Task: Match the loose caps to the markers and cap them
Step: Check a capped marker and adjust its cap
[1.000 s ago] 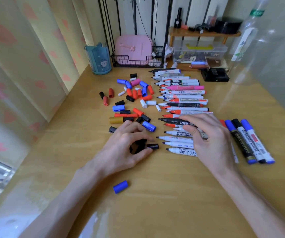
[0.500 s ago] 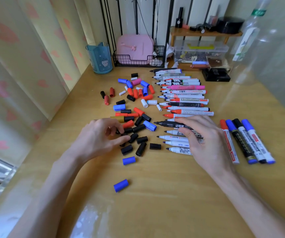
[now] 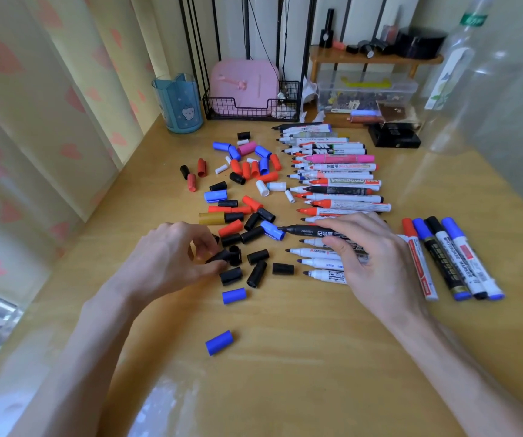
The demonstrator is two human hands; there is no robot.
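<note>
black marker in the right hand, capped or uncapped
Uncapped. The black marker shows its bare tip pointing left toward the loose caps, nothing covering it; the right hand grips its barrel.

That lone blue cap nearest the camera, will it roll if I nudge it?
Probably: the blue cap is a smooth cylinder lying on its side on the glossy table. It looks small, so likely light and stiff, easy to pinch.

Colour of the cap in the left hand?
Black: the cap pinched in the left hand; right hand holds a black marker. Head view.
</note>
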